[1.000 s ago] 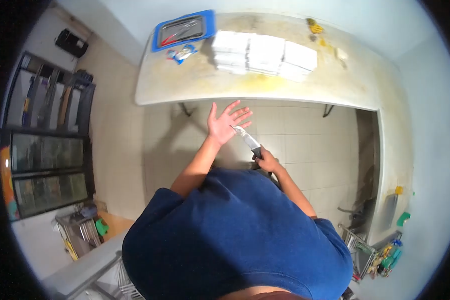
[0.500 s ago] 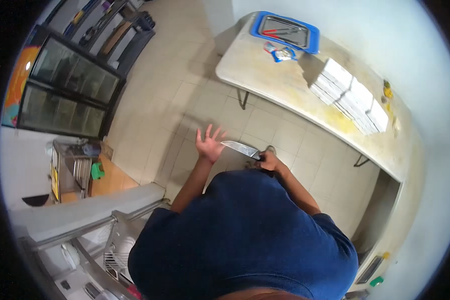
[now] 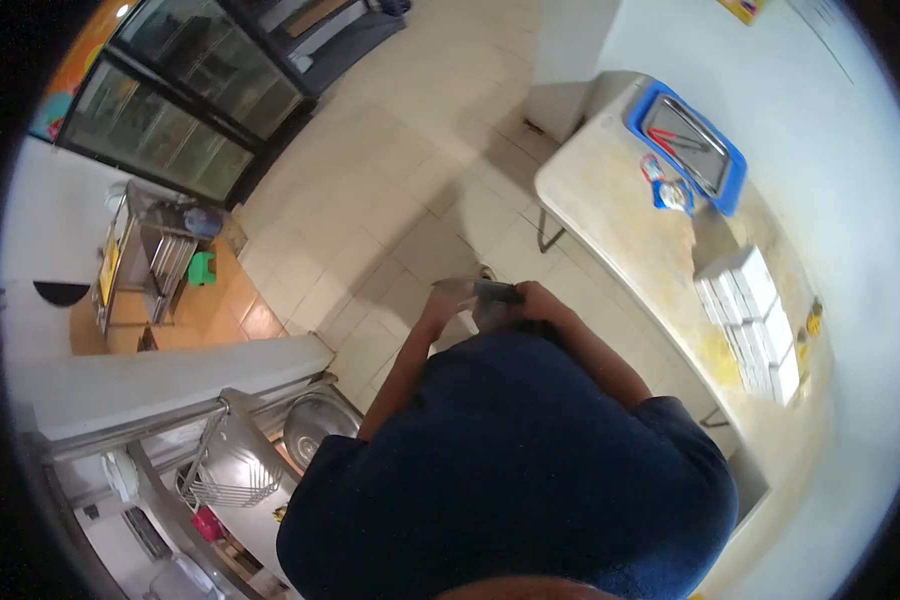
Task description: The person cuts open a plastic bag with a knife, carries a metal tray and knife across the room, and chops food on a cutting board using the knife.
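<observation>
Clock directions from the hands, 12 = top of view. Right hand (image 3: 538, 301): fingers curled, holding the knife (image 3: 497, 292) by its dark handle. Knife is in front of the torso, lying roughly level, pointing to 9 o'clock. Left hand (image 3: 449, 301) at the blade end, blurred; can't tell if its fingers are wide or narrow, or if they touch the blade. Hands close together, just off the dark blue shirt (image 3: 510, 440).

Open tiled floor (image 3: 410, 160) from 11 to 1 o'clock, a clear lane. Table (image 3: 610, 190): rounded corner at 1 o'clock, near edge curving down to 4; floor gap between it and right hand. At 2, blue tray (image 3: 735, 190) with dark tray (image 3: 708, 168) and red-handled tool (image 3: 663, 136) inside; blue-white packet (image 3: 673, 196) beside it. White boxes (image 3: 755, 320) at 3, set back from the near edge, bare tabletop strip in front.

Glass-door fridge (image 3: 160, 130) at 10. Metal cart (image 3: 156, 262) and green item (image 3: 202, 268) at 9. White ledge (image 3: 200, 380) ends at 8, near left forearm; wire rack (image 3: 232, 488) and metal bowl (image 3: 320, 432) below it, tight room that side.
</observation>
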Motion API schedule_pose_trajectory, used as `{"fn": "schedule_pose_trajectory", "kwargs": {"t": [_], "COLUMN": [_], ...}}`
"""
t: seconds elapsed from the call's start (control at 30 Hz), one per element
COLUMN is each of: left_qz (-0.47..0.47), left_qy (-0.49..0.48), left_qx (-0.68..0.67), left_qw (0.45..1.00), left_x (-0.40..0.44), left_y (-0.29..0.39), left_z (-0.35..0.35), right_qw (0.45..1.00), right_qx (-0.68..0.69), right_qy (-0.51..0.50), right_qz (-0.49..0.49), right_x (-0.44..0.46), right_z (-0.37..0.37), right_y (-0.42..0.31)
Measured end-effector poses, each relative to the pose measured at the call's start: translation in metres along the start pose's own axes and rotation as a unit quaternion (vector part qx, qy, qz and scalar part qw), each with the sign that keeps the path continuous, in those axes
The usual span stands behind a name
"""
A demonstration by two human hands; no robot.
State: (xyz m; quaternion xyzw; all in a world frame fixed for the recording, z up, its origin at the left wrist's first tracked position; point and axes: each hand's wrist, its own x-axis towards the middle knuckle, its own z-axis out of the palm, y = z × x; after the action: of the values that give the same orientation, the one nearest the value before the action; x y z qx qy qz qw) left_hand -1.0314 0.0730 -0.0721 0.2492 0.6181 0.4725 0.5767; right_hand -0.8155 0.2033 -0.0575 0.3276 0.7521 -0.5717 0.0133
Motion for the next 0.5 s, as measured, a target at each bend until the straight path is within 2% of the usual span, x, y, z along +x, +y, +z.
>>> {"fn": "schedule_pose_trajectory", "kwargs": {"t": [0.03, 0.13, 0.23, 0.27, 0.3, 0.4, 0.5], "left_qz": [0.013, 0.035, 0.106, 0.09, 0.075, 0.059, 0.059], "left_qy": [0.03, 0.068, 0.125, 0.14, 0.151, 0.144, 0.121], "left_qx": [0.034, 0.124, 0.141, 0.133, 0.126, 0.043, -0.024], "left_qw": [0.999, 0.989, 0.976, 0.977, 0.978, 0.987, 0.991], "left_x": [0.013, 0.043, 0.067, 0.072, 0.078, 0.077, 0.087], "left_y": [0.005, 0.027, 0.038, 0.037, 0.032, 0.041, 0.053], "left_z": [-0.013, -0.053, -0.088, -0.098, -0.109, -0.119, -0.127], "right_qw": [1.0, 0.986, 0.969, 0.965, 0.965, 0.951, 0.957], "right_qx": [-0.007, -0.131, -0.202, -0.213, -0.199, -0.258, -0.231], "right_qy": [-0.018, -0.031, -0.029, -0.027, -0.083, -0.158, -0.028], "right_qz": [0.003, -0.095, -0.143, -0.149, -0.151, -0.061, -0.173], "right_x": [0.02, 0.115, 0.171, 0.185, 0.199, 0.218, 0.228], "right_z": [-0.013, -0.025, -0.034, -0.033, -0.036, -0.04, -0.029], "right_y": [-0.022, -0.003, -0.02, -0.024, -0.034, -0.071, -0.056]}}
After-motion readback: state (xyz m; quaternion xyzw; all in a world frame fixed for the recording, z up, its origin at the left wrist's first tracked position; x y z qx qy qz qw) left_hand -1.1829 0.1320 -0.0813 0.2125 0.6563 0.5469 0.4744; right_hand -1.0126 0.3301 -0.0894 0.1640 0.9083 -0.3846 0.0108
